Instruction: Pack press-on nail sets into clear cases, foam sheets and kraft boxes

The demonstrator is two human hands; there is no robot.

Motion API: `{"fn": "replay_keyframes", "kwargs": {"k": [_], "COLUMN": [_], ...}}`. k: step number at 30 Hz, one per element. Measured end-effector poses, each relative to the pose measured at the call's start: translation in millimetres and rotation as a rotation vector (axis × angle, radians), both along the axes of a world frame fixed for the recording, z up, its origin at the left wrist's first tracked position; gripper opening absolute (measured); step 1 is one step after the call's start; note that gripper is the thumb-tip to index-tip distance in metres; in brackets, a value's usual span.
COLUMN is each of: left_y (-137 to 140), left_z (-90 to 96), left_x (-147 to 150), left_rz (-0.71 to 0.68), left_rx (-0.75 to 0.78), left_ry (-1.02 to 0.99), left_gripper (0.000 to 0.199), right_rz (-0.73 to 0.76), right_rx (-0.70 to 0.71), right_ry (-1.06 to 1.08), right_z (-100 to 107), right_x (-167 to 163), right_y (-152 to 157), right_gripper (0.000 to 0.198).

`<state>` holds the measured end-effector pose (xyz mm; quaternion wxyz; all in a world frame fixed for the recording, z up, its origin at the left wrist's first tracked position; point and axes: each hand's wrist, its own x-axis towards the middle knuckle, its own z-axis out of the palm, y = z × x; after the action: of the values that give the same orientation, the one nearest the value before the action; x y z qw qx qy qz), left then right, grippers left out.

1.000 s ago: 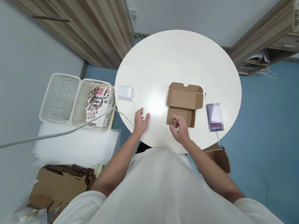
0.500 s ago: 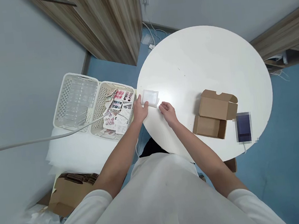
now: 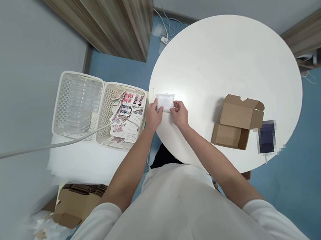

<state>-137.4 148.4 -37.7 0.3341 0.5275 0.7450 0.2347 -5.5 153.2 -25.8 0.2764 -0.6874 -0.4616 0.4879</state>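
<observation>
1. Bright, even light fills the room, strongest on the white desk (image 3: 246, 65).
2. Pale glare shows toward 2 o'clock from the white packet (image 3: 165, 102), whose surface is washed of detail.
3. A soft shadow touches the 9 o'clock side of the cardboard box (image 3: 236, 116).
4. Wide-angle distortion tilts the cabinet (image 3: 115, 21) at 11 o'clock.
5. The plastic bag (image 3: 52, 232) at 8 o'clock is blurry; coarse pixels mask a dark object (image 3: 267, 137) past 3.

Packet (image 3: 166, 102) on worktop (image 3: 228, 52), toward left side. Carton (image 3: 236, 115) well right of packet; blurred item (image 3: 267, 136) just right of carton. Left of worktop, two baskets (image 3: 105, 108) side by side, cards (image 3: 125, 109) in right one, sheets (image 3: 78, 161) in front.
</observation>
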Motion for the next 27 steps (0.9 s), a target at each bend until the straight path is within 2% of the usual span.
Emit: {"fn": "replay_keyframes", "kwargs": {"k": [4, 7, 13, 16, 20, 24, 27], "left_y": [-7.1, -18.9, -53.0, -70.8, -91.6, -106.0, -111.4], "left_z": [-3.7, 0.2, 32.7, 51.0, 64.4, 63.7, 59.0], "left_x": [7.4, 22.3, 81.1, 119.8, 172.1, 213.9, 234.2], "left_rz": [0.065, 0.101, 0.142, 0.047, -0.166, -0.381, -0.459], "left_rx": [0.017, 0.055, 0.158, 0.173, 0.173, 0.12, 0.058], "left_ry": [-0.049, -0.11, -0.192, -0.187, -0.184, -0.122, -0.04], "left_gripper": [0.052, 0.052, 0.057, 0.052, 0.051, 0.051, 0.054], "right_rz": [-0.005, 0.008, 0.098, 0.103, 0.095, 0.119, 0.172], "right_rx": [0.007, 0.045, 0.21, 0.282, 0.311, 0.292, 0.258], "right_ry": [0.05, 0.064, 0.034, -0.017, -0.137, -0.251, -0.306], "right_z": [-0.7, 4.1, 30.0, 40.7, 48.2, 47.3, 41.1], "right_x": [10.0, 25.3, 85.1, 127.8, 189.4, 237.7, 256.7], "right_y": [0.4, -5.6, -37.9, -59.0, -86.9, -111.2, -123.2], "right_gripper": [0.029, 0.03, 0.029, 0.026, 0.023, 0.022, 0.026]}}
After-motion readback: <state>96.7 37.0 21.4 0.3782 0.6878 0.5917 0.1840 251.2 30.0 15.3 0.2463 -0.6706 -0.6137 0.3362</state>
